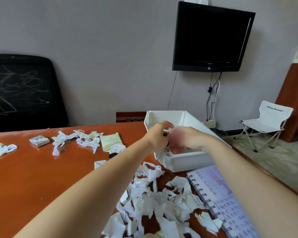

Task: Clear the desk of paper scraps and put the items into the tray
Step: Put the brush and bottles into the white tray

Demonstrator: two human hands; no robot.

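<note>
Nearest me a heap of torn paper scraps (pixel 162 194) covers the desk (pixel 41 177), touching a spiral notebook (pixel 227 200) on its right. Beyond them the white tray (pixel 187 160) sits tilted at the desk's right edge. Both my hands are in its opening: my left hand (pixel 159 134) has curled fingers, my right hand (pixel 184 140) is blurred, and I cannot tell what either grips. Farther left lie a sachet (pixel 110 141), more scraps (pixel 79 140) and a small silver box (pixel 39 140).
</note>
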